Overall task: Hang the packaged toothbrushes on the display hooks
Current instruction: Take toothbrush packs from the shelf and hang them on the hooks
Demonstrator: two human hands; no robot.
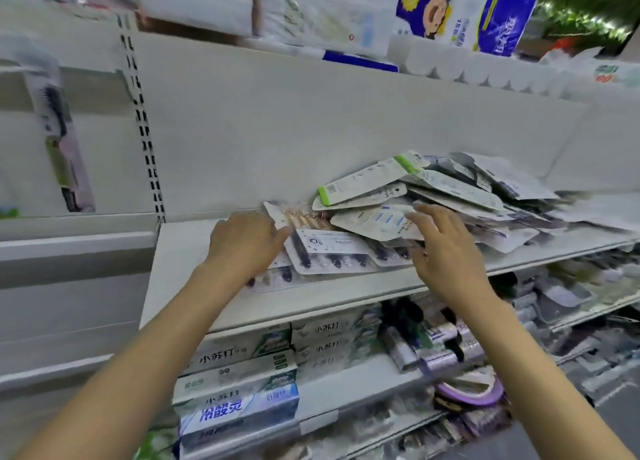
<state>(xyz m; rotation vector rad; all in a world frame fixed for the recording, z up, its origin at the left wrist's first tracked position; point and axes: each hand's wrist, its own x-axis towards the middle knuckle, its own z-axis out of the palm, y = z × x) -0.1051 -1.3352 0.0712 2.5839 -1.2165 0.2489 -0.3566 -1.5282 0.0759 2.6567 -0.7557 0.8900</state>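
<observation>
A white metal shelf (194,251) in a shop aisle carries a loose heap of packaged toothbrushes (433,199), piled from the middle of the shelf toward its right end and leaning against the plain white back panel (277,120). The shelf's left end is bare. A slotted upright (145,140) runs down the panel's left edge; beyond it, in the neighbouring bay, a single toothbrush pack (60,140) hangs upright, blurred. Above, wrapped packs of toilet tissue (464,12) stand along the top shelf. Below, boxed toothpaste (239,383) is stacked at the left of the lower shelves, with other small goods to its right too blurred to name.

The packs in the heap are flat white cards, some with a green strip at one end, lying at all angles with their printed backs up. At the heap's left, near the front edge, wide blister packs (329,251) show rows of dark brush heads.

The left hand (246,241) rests on the left side of these blister packs, fingers close together and bent over a pack's edge; whether it grips cannot be told. The right hand (446,248) hovers at the heap's front, fingers spread and straight, fingertips touching a white card.
</observation>
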